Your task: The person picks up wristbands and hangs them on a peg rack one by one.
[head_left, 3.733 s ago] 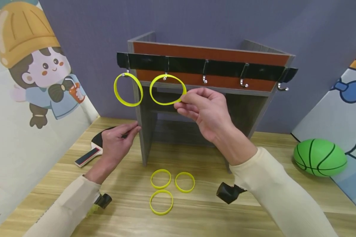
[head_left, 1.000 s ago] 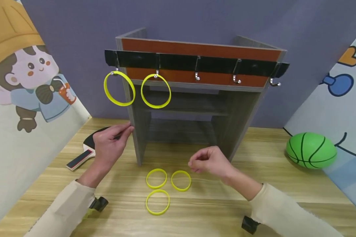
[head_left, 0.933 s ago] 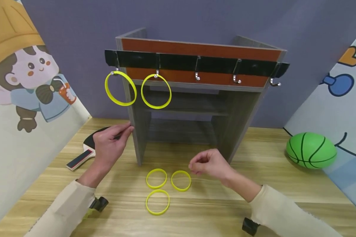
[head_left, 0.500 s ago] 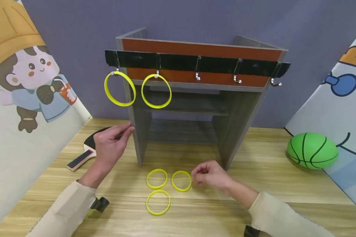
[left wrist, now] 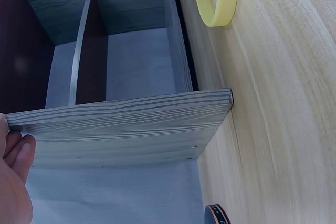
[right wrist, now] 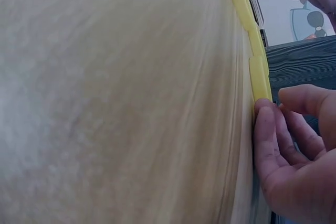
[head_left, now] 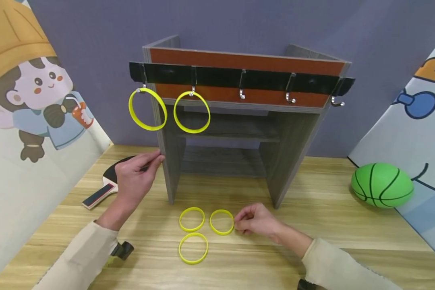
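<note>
My left hand point(head_left: 135, 177) pinches the front edge of the left side panel of a grey shelf unit point(left wrist: 126, 111), fingertips and thumb at that edge. On the table, my right hand point(head_left: 257, 221) is at the right rim of a thin yellow ring point(head_left: 222, 235). Its lower fingertips touch that ring in the right wrist view, while the thumb point(right wrist: 294, 98) stands a little above. The ring lies flat. Beside it lie a second yellow ring point(head_left: 192, 230) and a third yellow ring point(head_left: 193, 263). Two more yellow rings hang from the two leftmost hooks point(head_left: 191, 94).
A black rail point(head_left: 217, 76) with metal hooks crosses the unit's orange front; its three right hooks bear nothing. Behind my left hand lies a table tennis bat point(head_left: 100, 196). To the right, a green ball point(head_left: 382, 185) sits by the wall.
The right hand let go of the ring now hanging on the second hook. It then came down to the table and reached the right-hand ring. My left hand stays at the panel.
</note>
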Tool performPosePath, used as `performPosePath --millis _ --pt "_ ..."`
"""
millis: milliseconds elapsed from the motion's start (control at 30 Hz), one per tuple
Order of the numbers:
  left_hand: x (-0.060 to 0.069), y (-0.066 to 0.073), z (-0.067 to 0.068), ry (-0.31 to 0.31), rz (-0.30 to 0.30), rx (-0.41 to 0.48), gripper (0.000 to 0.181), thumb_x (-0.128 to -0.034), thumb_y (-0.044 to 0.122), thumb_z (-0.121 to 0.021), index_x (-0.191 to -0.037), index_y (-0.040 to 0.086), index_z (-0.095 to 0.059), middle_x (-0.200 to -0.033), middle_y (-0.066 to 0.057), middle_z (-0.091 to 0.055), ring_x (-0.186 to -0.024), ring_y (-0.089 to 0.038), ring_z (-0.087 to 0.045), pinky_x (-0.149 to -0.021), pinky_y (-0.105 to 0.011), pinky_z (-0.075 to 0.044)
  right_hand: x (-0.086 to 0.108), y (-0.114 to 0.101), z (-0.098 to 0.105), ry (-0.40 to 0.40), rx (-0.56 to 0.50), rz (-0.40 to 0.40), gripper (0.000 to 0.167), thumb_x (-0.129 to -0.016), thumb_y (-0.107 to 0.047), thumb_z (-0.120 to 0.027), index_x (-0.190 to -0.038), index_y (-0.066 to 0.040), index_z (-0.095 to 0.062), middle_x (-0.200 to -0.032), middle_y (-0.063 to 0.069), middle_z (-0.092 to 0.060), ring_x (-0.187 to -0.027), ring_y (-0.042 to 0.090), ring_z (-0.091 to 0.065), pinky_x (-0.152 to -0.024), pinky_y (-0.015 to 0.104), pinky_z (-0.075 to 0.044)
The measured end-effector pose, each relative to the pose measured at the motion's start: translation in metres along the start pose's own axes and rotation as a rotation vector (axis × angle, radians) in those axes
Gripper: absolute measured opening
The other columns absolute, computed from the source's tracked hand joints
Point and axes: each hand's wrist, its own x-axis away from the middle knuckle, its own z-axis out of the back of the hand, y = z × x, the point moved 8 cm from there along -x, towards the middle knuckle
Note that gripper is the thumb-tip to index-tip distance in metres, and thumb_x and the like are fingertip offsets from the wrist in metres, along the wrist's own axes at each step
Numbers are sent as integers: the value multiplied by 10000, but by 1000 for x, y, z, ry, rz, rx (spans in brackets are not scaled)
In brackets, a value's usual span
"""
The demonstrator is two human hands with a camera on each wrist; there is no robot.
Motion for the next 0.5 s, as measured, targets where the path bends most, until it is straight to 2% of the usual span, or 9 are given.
performPosePath --millis 500 --pt "0 0 1 5 -3 3 187 -691 -71 -805 -863 -13 -762 -804 -72 -717 -640 -227 -684 -635 -120 -471 -6 -1 -1 23 -35 5 142 -814 8 -715 -876 108 -635 -718 143 -647 -638 196 -641 -594 321 -551"
